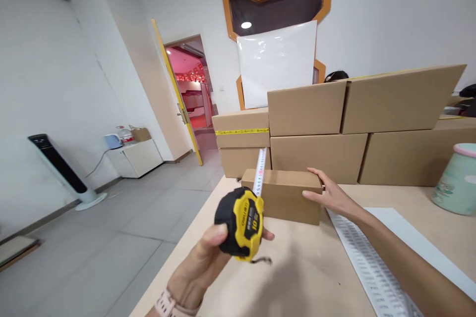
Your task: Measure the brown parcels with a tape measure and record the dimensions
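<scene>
Above a pale tabletop (334, 277), the left hand (203, 263) curls fingers around a black-and-yellow tape measure (243, 223); the right hand (330, 195), thumb and fingers parted, grips a brown cardboard box (286, 203).

Left grip (203, 262) holds tape measure (241, 223); right grip (330, 194) clasps box (290, 203).

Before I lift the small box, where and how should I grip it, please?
Probably grip the small box at its right end, from the right: the right hand spans that narrow end, and the tape blade visually overlaps the left part.
</scene>
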The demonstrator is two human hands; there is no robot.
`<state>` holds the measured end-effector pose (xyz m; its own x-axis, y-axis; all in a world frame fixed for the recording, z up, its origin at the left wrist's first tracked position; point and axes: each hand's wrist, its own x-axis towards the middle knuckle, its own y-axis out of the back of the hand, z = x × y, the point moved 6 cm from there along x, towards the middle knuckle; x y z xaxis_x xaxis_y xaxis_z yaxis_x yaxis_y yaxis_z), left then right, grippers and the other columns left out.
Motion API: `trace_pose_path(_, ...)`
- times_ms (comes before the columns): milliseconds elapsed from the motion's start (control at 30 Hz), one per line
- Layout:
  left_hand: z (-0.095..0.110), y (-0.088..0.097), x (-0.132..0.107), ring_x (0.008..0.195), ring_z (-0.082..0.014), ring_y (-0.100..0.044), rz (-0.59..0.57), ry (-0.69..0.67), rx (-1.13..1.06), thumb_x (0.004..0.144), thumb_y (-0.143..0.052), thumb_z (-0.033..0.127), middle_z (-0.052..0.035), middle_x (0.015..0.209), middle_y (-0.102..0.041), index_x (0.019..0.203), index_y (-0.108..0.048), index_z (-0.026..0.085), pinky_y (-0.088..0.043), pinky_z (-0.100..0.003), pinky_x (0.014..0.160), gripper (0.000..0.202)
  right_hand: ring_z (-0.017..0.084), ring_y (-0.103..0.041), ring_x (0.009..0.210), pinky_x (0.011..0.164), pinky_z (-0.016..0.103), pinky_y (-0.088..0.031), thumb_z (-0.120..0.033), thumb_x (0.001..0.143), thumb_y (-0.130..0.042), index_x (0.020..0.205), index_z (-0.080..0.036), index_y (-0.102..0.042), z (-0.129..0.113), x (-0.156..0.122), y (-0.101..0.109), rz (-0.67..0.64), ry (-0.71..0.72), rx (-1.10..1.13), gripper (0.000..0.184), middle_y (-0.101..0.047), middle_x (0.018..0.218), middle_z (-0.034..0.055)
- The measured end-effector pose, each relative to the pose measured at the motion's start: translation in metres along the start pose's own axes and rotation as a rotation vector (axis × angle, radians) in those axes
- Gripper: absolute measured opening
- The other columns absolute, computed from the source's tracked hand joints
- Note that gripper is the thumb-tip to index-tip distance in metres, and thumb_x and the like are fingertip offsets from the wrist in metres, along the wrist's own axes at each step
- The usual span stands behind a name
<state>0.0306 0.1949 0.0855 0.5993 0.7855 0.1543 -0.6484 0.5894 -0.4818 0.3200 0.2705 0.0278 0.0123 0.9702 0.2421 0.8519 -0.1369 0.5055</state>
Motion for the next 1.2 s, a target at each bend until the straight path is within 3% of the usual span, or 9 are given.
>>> trace_pose_path(133,-0.023,-0.006,0.021,0.098,-0.0384,-0.066,-0.064,0.092,0.021,0.073,-0.069,0.048,-0.0124,0.115,-0.065,0.125,-0.058,0.02,-0.037,-0.059,0.099,0.06,0.029,-0.052,0.126,0.102,0.042,-0.044,-0.061,0.084,-0.054,0.143,-0.029,-0.037,0.0,0.003,0.005,-0.052,0.042,0.073,0.069,-0.049,0.144,0.0112)
trace_pose_path(233,-0.033,-0.003,0.031,0.094,-0.0372,-0.067,-0.042,0.126,0.011,0.076,-0.065,0.049,-0.0141,0.106,-0.068,0.116,-0.063,0.014,-0.037,-0.059,0.099,0.053,0.029,-0.046,0.132,0.108,0.044,-0.037,-0.065,0.09,-0.038,0.133,-0.028,-0.049,-0.009,0.003,0.019,0.025,0.046,0.055,0.057,-0.051,0.144,0.0093)
trace_pose_path(400,-0.039,0.002,0.018,0.095,-0.0367,-0.066,-0.009,0.151,-0.01,0.077,-0.062,0.052,-0.0155,0.112,-0.066,0.118,-0.062,0.014,-0.039,-0.055,0.096,0.055,0.026,-0.046,0.13,0.109,0.042,-0.033,-0.065,0.094,-0.027,0.105,-0.028,-0.061,-0.031,0.014,0.032,0.068,0.055,0.075,0.052,-0.059,0.135,0.0051)
trace_pose_path(600,-0.04,-0.004,-0.005,0.104,-0.0371,-0.062,-0.084,0.197,0.056,0.073,-0.065,0.054,-0.0151,0.123,-0.061,0.138,-0.046,0.019,-0.038,-0.057,0.096,0.076,0.025,-0.053,0.121,0.101,0.04,-0.039,-0.059,0.096,-0.028,0.099,-0.028,-0.06,-0.057,0.034,0.018,-0.034,0.064,0.011,0.045,-0.062,0.13,0.003)
trace_pose_path(733,-0.043,-0.005,-0.011,0.112,-0.0381,-0.056,-0.115,0.286,0.118,0.075,-0.062,0.056,-0.0175,0.115,-0.065,0.136,-0.047,0.017,-0.044,-0.052,0.089,0.073,0.024,-0.057,0.114,0.095,0.038,-0.043,-0.053,0.096,-0.03,0.094,-0.027,-0.059,-0.069,0.046,0.003,-0.084,0.098,-0.041,0.039,-0.065,0.126,0.0025)
trace_pose_path(933,-0.04,-0.003,-0.002,0.103,-0.0346,-0.062,-0.069,0.217,0.126,0.075,-0.063,0.056,-0.0144,0.107,-0.067,0.131,-0.051,0.015,-0.037,-0.053,0.097,0.07,0.024,-0.059,0.11,0.092,0.038,-0.043,-0.05,0.096,-0.032,0.089,-0.026,-0.057,-0.073,0.055,-0.009,-0.1,0.151,-0.053,0.035,-0.067,0.121,0.0025)
trace_pose_path(1200,-0.043,-0.004,0.0,0.1,-0.0333,-0.065,-0.052,0.223,0.079,0.073,-0.067,0.053,-0.0127,0.113,-0.063,0.127,-0.052,0.019,-0.041,-0.048,0.092,0.066,0.025,-0.058,0.112,0.096,0.041,-0.041,-0.049,0.097,-0.029,0.097,-0.028,-0.063,-0.077,0.053,-0.015,-0.14,0.145,-0.103,0.04,-0.067,0.12,0.0025)
